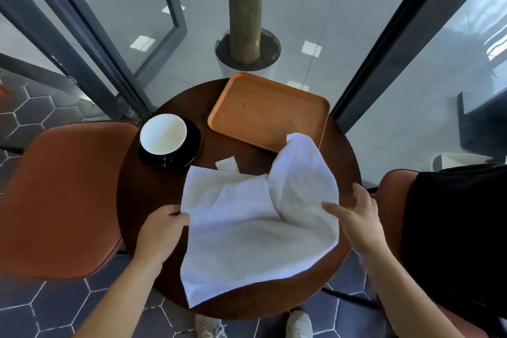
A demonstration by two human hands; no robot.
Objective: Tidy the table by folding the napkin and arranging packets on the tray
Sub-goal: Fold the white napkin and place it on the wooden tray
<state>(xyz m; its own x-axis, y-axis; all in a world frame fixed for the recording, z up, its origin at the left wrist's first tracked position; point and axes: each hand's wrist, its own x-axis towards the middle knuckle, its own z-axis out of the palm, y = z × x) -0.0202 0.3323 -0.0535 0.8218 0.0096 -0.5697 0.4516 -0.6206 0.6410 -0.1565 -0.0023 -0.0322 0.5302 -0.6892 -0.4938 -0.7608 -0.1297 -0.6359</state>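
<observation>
A large white napkin (247, 230) lies spread and rumpled over the near half of the round dark table (148, 186). Its far right part is folded up and over, and that flap overlaps the near corner of the wooden tray (263, 110). My left hand (162, 230) pinches the napkin's left edge. My right hand (356, 217) is spread at the napkin's right edge, fingertips touching the cloth. One pale packet (226, 164) pokes out from under the napkin's far edge; any others are hidden. Nothing lies in the tray.
A white cup on a black saucer (164, 137) stands at the table's far left. Brown chairs flank the table at the left (63, 195) and right (392, 195), a black garment draped over the right one. Glass walls and a potted tree trunk (245, 8) stand beyond.
</observation>
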